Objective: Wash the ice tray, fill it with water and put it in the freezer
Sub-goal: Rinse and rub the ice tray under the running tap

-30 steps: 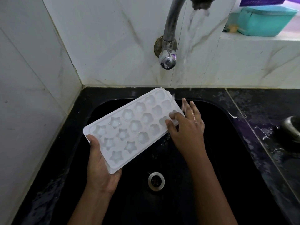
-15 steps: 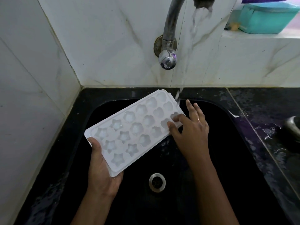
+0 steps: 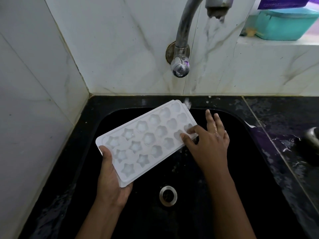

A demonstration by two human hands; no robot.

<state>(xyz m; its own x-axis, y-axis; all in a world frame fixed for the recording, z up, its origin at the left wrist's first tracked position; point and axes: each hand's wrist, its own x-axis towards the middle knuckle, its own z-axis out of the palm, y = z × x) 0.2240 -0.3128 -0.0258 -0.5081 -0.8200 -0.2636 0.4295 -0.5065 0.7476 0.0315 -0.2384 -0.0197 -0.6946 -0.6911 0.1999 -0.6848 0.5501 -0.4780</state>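
Note:
A white ice tray (image 3: 146, 140) with star and flower moulds is held slanted over the black sink (image 3: 241, 195). My left hand (image 3: 112, 180) grips its near left end from below, thumb on the rim. My right hand (image 3: 208, 142) touches the tray's right end, thumb and forefinger on the moulds, the other fingers spread and wet. Water runs from the tap (image 3: 215, 7) and splashes at the tray's far right corner.
The sink's drain (image 3: 168, 195) lies below the tray. A wet black counter (image 3: 284, 126) runs along the right, with a dark metal object (image 3: 312, 140) at its edge. A teal container (image 3: 283, 25) stands on the white ledge. Marble walls close the left and back.
The tray and both hands have shifted slightly, and its far corner now meets the water stream. My right thumb and forefinger have slid a little across the right-end moulds.

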